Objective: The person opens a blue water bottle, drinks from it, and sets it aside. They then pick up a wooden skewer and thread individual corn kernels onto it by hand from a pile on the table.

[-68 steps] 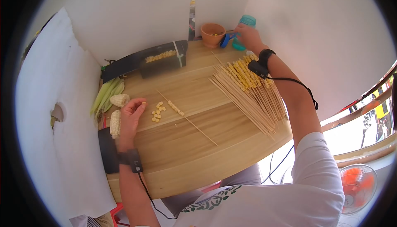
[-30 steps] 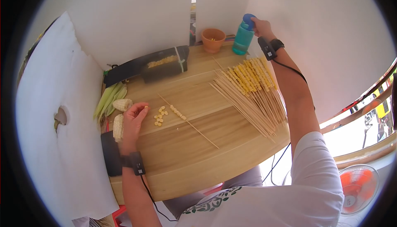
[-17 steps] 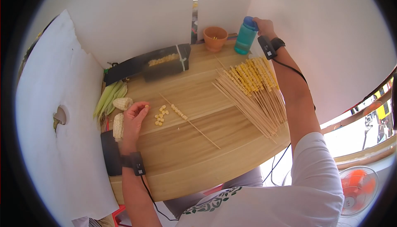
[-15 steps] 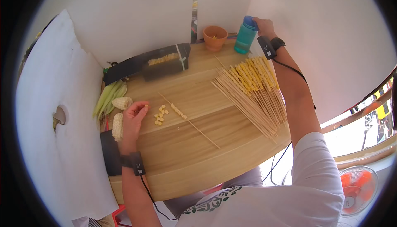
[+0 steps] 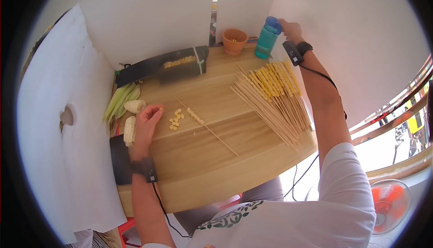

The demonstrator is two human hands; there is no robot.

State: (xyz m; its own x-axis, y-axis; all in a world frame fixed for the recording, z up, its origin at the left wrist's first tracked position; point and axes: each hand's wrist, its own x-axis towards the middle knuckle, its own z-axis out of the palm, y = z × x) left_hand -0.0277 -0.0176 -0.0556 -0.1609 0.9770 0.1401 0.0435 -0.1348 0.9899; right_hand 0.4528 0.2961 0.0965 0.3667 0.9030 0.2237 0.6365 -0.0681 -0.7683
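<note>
My left hand (image 5: 147,122) is closed in a pinch on a small yellow corn kernel (image 5: 161,109), beside two pale corn cobs, an upper cob (image 5: 134,106) and a lower cob (image 5: 129,131). A small pile of loose kernels (image 5: 175,120) lies to its right. Past that rests a wooden skewer (image 5: 221,140) threaded with several kernels (image 5: 195,115). At the back right, my right hand (image 5: 292,30) has its fingers on the blue lid of a teal water bottle (image 5: 266,42), which stands upright on the table.
Many bare sticks (image 5: 266,110) and corn-loaded skewers (image 5: 276,80) lie at the right of the wooden table (image 5: 203,176). A clay pot (image 5: 234,42) stands at the back. A black box (image 5: 182,65) with corn inside and green husks (image 5: 121,101) sit at the left.
The camera view has shifted slightly. My left hand keeps its pinch on the kernel near the cobs, and my right hand stays at the bottle's lid.
</note>
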